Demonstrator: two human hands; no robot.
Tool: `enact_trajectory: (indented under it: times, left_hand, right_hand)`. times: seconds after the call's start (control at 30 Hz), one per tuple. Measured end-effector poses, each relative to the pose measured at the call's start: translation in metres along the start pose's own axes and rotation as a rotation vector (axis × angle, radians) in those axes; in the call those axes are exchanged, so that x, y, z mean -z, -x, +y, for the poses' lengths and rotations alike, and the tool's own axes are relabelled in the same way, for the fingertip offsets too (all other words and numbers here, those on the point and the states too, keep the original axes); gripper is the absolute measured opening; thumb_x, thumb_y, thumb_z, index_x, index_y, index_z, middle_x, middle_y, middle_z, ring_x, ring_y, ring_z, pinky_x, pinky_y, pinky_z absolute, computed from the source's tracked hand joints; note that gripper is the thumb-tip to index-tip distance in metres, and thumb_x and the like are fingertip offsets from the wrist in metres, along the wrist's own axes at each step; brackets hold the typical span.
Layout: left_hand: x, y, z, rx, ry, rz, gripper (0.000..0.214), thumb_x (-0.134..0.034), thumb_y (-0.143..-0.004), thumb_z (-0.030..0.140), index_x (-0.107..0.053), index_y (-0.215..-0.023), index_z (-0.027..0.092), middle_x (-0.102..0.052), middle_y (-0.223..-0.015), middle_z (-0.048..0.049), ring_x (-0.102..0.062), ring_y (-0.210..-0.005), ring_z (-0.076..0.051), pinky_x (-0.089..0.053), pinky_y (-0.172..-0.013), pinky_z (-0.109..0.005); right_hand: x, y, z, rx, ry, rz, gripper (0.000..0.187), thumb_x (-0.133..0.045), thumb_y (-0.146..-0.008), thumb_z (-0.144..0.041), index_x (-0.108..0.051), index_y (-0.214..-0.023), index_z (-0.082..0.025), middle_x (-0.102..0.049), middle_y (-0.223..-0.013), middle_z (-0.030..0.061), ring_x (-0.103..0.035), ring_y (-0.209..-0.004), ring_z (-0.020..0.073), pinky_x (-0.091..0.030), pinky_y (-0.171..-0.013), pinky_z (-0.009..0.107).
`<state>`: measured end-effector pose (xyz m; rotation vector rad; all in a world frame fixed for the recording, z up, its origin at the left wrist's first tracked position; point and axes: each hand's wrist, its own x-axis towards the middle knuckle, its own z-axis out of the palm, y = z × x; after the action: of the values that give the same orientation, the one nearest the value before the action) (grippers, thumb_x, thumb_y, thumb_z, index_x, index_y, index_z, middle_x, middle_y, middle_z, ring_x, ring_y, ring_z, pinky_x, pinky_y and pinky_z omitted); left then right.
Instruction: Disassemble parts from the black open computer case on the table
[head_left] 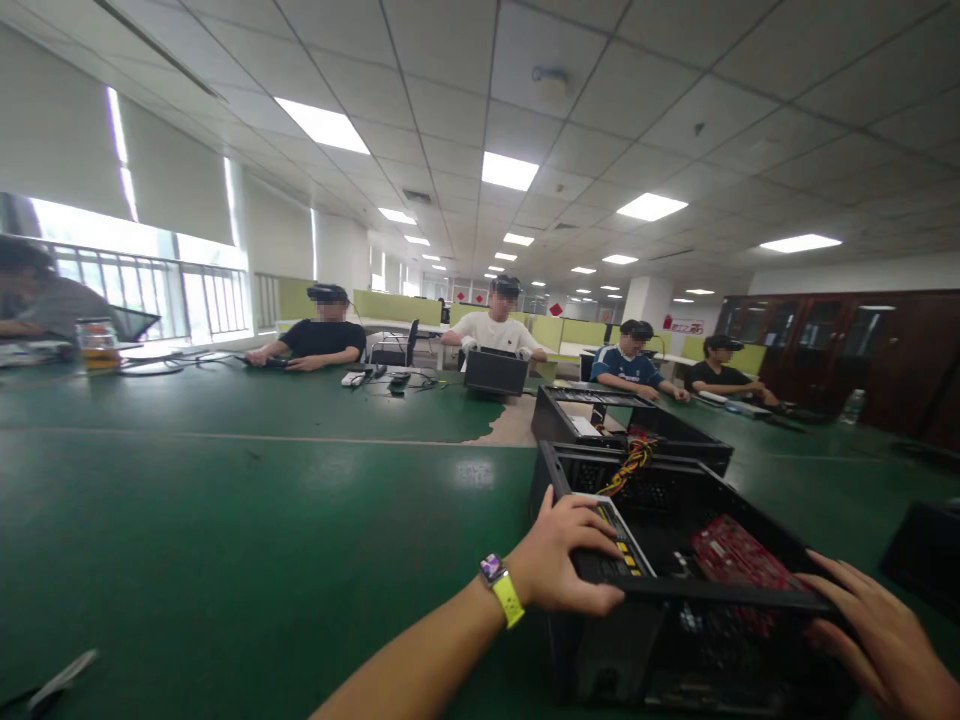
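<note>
An open black computer case (600, 640) lies in front of me on the green table. My left hand (566, 560) grips its near left corner, the thumb along the front rim and the fingers over a power supply (628, 540) with yellow labels. At the opposite corner, my right hand (874, 625) holds the right edge, fingers on top and thumb in front. Inside the case a red circuit board (739, 550) shows. Yellow, red and black cables (628, 468) rise at the far side. Much of the case's interior is dark.
Directly behind stands a second open computer case (690, 445). Several people sit around the green table (262, 540); the person opposite (495, 328) handles a dark box (495, 373). Loose cables and adapters (397, 380) lie at the far side. A dark object (926, 550) is at right.
</note>
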<state>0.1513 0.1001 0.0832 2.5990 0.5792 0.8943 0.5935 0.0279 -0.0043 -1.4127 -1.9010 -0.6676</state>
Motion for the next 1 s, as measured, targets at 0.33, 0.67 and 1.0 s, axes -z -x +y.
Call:
enact_trajectory:
  times: [0.33, 0.67, 1.0]
  left_hand:
    - [0.029, -0.072, -0.147, 0.265, -0.102, 0.166, 0.052, -0.065, -0.072, 0.051, -0.063, -0.115, 0.022, -0.045, -0.141, -0.0062, -0.033, -0.133, -0.023, -0.024, -0.111, -0.035]
    - [-0.002, -0.041, -0.17, 0.711, -0.16, 0.239, 0.063, -0.041, -0.089, 0.044, -0.029, -0.14, 0.01, -0.043, -0.141, -0.0165, -0.042, -0.127, -0.023, -0.035, -0.102, -0.032]
    - [0.017, 0.176, -0.038, 0.875, -0.114, -0.12, 0.051, -0.026, -0.091, 0.047, -0.062, -0.069, 0.018, -0.065, -0.064, -0.001, -0.058, -0.06, -0.012, -0.045, -0.062, -0.022]
  right_hand:
    - [-0.12, -0.155, 0.008, -0.126, 0.179, -0.294, 0.046, -0.038, -0.086, -0.048, -0.056, -0.113, -0.016, -0.055, -0.121, 0.0117, -0.044, -0.117, 0.0252, -0.034, -0.103, 0.038]
    - [-0.194, -0.254, 0.006, -0.376, 0.229, -0.466, 0.045, -0.039, -0.089, -0.048, -0.051, -0.125, -0.023, -0.051, -0.13, 0.0095, -0.038, -0.124, 0.0319, -0.022, -0.1, 0.063]
    - [-0.148, -0.123, -0.174, -0.37, -0.11, -0.51, 0.075, -0.04, -0.085, -0.054, -0.022, -0.145, -0.012, -0.021, -0.15, 0.0103, -0.021, -0.137, 0.0247, -0.024, -0.111, 0.038]
